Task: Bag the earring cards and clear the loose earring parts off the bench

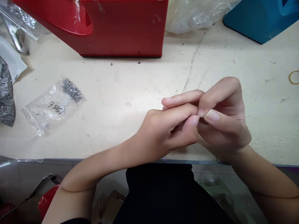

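Observation:
Above the table's near edge, my left hand [171,129] and my right hand [224,116] meet fingertip to fingertip. The thumb and index finger of my left hand are pinched together. My right hand also pinches, its thumb and index tips touching the left fingertips. Whatever lies between them is hidden or too small to name. Left of the hands lies a clear zip bag [50,107] with handwritten digits, holding a clump of small dark metal pieces [72,91] and some white paper bits.
A red tape dispenser-like housing [126,28] stands at the back, with a blue one [261,21] to the right. Between them sits a cloudy plastic bag [196,15]. A bag of grey metal bits [6,96] is at far left, a rubber band [293,77] at far right.

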`<state>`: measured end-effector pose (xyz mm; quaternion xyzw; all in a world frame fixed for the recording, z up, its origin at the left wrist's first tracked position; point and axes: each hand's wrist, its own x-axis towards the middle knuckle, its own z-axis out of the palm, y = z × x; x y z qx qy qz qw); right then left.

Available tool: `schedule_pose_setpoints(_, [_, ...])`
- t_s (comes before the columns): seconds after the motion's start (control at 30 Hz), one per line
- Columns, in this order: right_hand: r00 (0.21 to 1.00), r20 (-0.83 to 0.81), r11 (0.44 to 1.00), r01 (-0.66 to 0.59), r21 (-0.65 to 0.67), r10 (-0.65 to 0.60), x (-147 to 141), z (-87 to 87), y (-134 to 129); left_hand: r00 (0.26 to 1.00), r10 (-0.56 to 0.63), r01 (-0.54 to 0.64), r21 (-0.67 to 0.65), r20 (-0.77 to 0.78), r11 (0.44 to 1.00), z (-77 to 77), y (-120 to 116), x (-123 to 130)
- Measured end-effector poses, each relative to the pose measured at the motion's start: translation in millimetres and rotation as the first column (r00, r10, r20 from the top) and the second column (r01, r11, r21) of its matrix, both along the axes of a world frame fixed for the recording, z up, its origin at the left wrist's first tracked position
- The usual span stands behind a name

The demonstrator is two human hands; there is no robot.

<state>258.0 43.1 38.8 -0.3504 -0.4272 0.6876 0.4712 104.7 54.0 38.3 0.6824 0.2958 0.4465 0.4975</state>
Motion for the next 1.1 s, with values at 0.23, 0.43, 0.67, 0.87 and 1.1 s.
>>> schedule_pose_setpoints(0.23, [0.993, -0.111, 0.997, -0.038, 0.073, 0.046, -0.3, -1.5, 4.7, 0.988, -0.122, 0.138, -0.204, 0.093, 0.969, 3.8, 2.2, -1.9])
schedule_pose_setpoints(0.43, [0.997, -0.070, 1.000, -0.016, 0.013, 0.017, 2.2, -4.4, -1.1, 0.988, -0.124, 0.146, -0.322, 0.088, 0.935, 4.6, 0.0, -2.5])
schedule_pose_setpoints(0.67, [0.999, -0.047, 1.000, -0.017, -0.001, 0.017, 4.0, -10.9, -3.5, 0.988, -0.104, 0.132, -0.272, 0.115, 0.953, 3.4, 0.7, -2.0])
schedule_pose_setpoints(0.87, [0.992, -0.113, 0.997, -0.065, -0.036, 0.060, -1.2, -4.8, 5.4, 0.988, -0.149, 0.156, -0.347, 0.048, 0.925, 5.6, 3.1, -2.8])
schedule_pose_setpoints(1.1, [0.979, -0.193, 0.996, -0.079, -0.039, 0.070, -2.6, -2.7, 4.4, 0.988, -0.148, 0.151, -0.327, 0.033, 0.933, 6.7, 2.9, -3.0])
